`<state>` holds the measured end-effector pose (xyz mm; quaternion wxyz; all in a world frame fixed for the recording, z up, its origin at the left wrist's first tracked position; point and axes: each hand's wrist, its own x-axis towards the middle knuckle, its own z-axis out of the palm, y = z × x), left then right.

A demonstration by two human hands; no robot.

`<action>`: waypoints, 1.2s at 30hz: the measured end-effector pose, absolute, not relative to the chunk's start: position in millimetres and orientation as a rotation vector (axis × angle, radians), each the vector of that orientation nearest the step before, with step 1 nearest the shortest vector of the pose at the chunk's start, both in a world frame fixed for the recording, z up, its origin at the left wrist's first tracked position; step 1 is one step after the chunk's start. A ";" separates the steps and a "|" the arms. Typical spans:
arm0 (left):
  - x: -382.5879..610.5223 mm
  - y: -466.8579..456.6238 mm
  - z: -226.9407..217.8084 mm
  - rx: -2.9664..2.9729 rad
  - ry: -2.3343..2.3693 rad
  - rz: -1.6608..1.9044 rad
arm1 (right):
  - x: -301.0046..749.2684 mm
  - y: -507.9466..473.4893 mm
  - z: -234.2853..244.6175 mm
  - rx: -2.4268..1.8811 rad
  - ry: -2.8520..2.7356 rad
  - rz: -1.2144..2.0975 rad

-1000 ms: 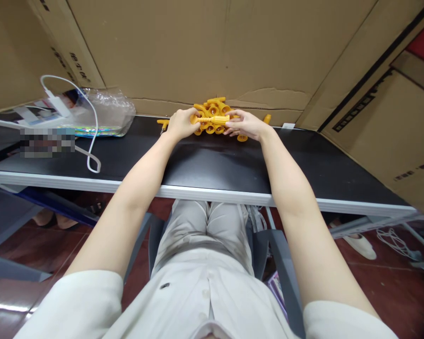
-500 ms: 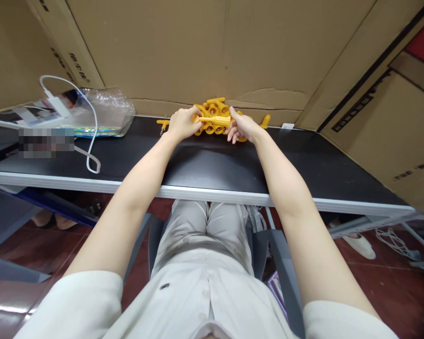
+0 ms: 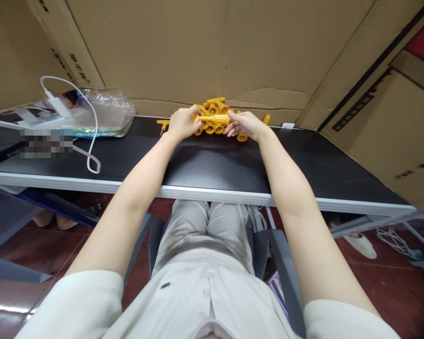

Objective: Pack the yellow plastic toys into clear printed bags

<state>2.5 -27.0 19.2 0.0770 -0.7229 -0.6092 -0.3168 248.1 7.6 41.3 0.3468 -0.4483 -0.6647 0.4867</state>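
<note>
Yellow piece [image 3: 218,120] sits between hands [image 3: 183,124], clear bag [image 3: 109,113] leftward

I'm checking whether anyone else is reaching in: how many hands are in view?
2. The left hand holds the left end of a yellow piece; the right hand is at its right end. No third hand shows.

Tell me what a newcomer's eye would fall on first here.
Likely the bright yellow pile at the back of the black table, before the cardboard wall. In front of it, the left hand holds a long yellow piece by one end, the right hand at the other. Then perhaps the white cable looping over the table's left side.
</note>
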 end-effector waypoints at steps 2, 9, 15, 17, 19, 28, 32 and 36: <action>3.9 -28.1 20.4 -2.165 -1.836 -0.939 | 247.5 10.4 40.0 -1.174 -1.722 1.266; 2.3 -25.3 17.8 -2.185 -1.829 -0.962 | 246.2 10.8 37.3 -1.206 -1.734 1.245; 3.1 -26.9 18.5 -2.191 -1.838 -0.944 | 242.0 -0.6 44.4 -1.305 -1.716 1.236; 3.7 -28.3 19.6 -2.192 -1.858 -0.933 | 242.2 -3.7 46.7 -1.311 -1.710 1.275; 3.6 -28.8 20.0 -2.191 -1.870 -0.931 | 244.0 -5.0 47.6 -1.289 -1.703 1.322; -1.0 -24.5 16.7 -2.216 -1.837 -0.987 | 250.5 -4.3 44.5 -1.140 -1.752 1.263; 0.6 -26.8 18.2 -2.215 -1.851 -0.980 | 248.2 -4.7 45.0 -1.131 -1.741 1.233; 1.8 -28.0 19.4 -2.206 -1.872 -0.960 | 246.5 -2.0 43.7 -1.137 -1.707 1.221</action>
